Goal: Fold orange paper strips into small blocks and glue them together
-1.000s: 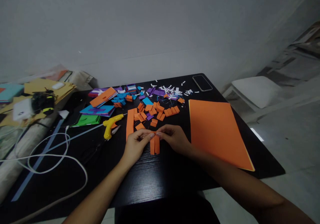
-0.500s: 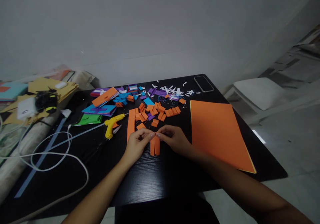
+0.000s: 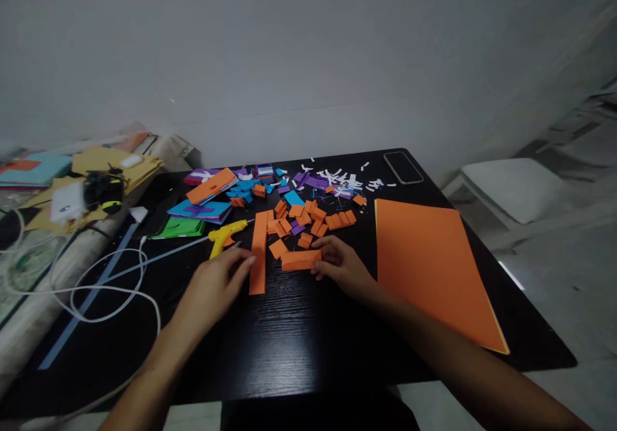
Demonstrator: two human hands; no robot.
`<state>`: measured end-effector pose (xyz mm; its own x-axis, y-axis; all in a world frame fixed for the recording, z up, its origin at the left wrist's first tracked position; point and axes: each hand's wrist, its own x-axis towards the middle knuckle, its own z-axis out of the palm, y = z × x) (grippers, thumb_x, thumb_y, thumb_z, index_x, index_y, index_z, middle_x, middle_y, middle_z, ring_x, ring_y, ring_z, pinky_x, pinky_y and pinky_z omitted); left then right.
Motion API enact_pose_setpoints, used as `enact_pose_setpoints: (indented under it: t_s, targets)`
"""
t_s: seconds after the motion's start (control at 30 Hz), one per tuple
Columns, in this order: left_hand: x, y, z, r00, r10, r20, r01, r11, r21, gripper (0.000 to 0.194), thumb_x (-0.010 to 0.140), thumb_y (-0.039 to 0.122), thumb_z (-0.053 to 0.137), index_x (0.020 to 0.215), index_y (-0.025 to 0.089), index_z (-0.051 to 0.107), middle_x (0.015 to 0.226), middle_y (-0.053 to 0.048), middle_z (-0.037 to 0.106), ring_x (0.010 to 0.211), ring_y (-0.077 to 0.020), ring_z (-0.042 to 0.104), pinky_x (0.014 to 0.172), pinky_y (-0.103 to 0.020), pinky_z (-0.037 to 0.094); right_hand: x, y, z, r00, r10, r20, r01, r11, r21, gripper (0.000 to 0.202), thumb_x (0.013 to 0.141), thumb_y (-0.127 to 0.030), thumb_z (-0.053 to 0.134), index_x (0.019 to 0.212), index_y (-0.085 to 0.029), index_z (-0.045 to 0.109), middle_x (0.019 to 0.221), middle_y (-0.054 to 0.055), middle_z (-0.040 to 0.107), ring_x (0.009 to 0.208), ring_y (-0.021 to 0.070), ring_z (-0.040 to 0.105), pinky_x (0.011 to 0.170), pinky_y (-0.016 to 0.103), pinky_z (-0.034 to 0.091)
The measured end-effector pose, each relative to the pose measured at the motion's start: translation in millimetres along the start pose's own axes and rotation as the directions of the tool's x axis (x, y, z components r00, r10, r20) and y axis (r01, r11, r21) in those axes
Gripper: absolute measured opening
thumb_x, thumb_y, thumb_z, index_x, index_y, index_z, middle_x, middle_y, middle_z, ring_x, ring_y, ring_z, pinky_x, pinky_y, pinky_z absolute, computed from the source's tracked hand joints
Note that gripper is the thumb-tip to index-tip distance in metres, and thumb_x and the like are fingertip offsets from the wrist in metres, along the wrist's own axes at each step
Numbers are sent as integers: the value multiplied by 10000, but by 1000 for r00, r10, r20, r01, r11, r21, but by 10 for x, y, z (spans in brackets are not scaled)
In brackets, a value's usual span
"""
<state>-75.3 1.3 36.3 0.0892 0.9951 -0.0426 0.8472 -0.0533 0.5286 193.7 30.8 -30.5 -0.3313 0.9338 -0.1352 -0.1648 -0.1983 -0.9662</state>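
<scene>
My right hand pinches the right end of a folded orange paper strip, which lies crosswise near the middle of the table. My left hand is beside a long orange strip, near the yellow glue gun; its thumb and forefinger are apart with nothing between them. Behind the strips lies a scatter of small folded orange pieces. A large orange sheet with yellow edges beneath it is to the right of my right hand.
White and purple paper scraps and a phone are at the back. Coloured paper stacks lie at the left, with a white cable looping over the table. A white stool stands at the right.
My left hand has let go of the orange strip and moved left toward the glue gun. The strip has turned from pointing at me to lying crosswise in my right hand. The view has shifted slightly.
</scene>
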Motion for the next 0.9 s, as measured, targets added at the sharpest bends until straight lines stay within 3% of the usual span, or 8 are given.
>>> enact_pose_setpoints:
  t_s: [0.13,0.27,0.33,0.43,0.67,0.9]
  targets:
    - [-225,-499,-263,977,-212,-7,204,932,299,368,924,444,436,994,187,691,1068,-139,746,920,-328,716,801,-421,531,17,-26,-22,998,48,-40,-44,995,85,330,727,-254,775,1026,-205,642,794,-24,688,704,156,721,700,312,598]
    - [-426,-896,-402,953,-289,-89,299,854,426,294,881,402,430,947,193,625,952,-123,703,857,-340,690,756,-444,532,22,-36,-30,991,111,-72,-101,986,134,339,694,-269,827,984,-198,665,805,-10,698,742,173,735,731,331,611]
    - [-491,-1034,-433,954,-283,-101,297,844,446,268,835,387,472,950,196,621,955,-130,700,886,-355,689,811,-477,538,26,-33,-35,988,127,-89,-114,983,145,351,671,-257,845,971,-199,672,805,-9,698,737,169,724,731,330,610]
    - [-535,-1180,-428,971,-238,-18,225,889,398,345,812,447,548,999,181,663,1030,-193,717,955,-386,698,889,-500,534,32,-32,-44,985,130,-113,-115,984,135,349,651,-245,856,949,-201,681,790,-18,686,724,149,692,727,311,597]
    - [-499,-1198,-423,984,-155,89,122,947,297,344,810,526,614,930,219,714,982,-151,763,904,-360,718,821,-443,551,22,-52,-51,985,140,-105,-127,985,118,326,648,-262,858,904,-203,664,816,-12,707,722,157,689,750,323,582]
    - [-660,-1038,-642,926,-309,219,285,949,133,403,699,522,697,997,257,756,1027,-66,810,943,-357,753,825,-414,586,62,-23,-64,978,176,-111,-148,964,223,377,592,-318,939,814,-200,659,787,-25,705,750,165,705,828,341,604]
